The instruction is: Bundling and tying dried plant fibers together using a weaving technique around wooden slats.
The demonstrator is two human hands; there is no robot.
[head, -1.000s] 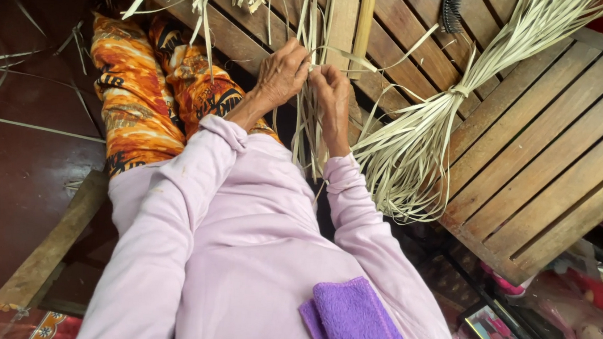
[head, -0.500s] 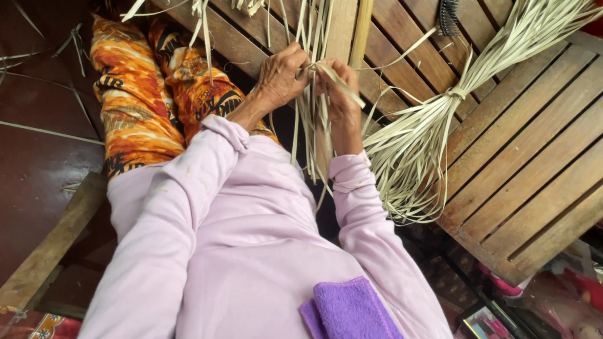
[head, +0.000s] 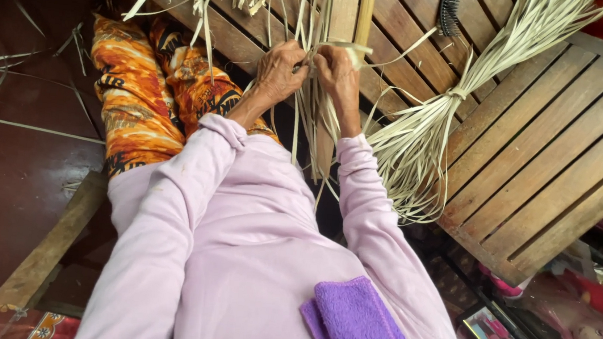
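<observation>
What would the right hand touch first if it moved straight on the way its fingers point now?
Probably the upright wooden slat just beyond the right hand, which already grips pale straw strips there. Depth is unclear, so the slatted wooden platform behind might come first.

The person wears a pale lilac long-sleeved top (head: 235,258), orange patterned trousers (head: 133,104), and a purple cloth (head: 360,327) on the chest.

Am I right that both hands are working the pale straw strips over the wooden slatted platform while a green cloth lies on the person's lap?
Not quite: the cloth is purple, as the head view shows. The left hand and right hand do work the pale straw strips over the wooden slatted platform.
</observation>
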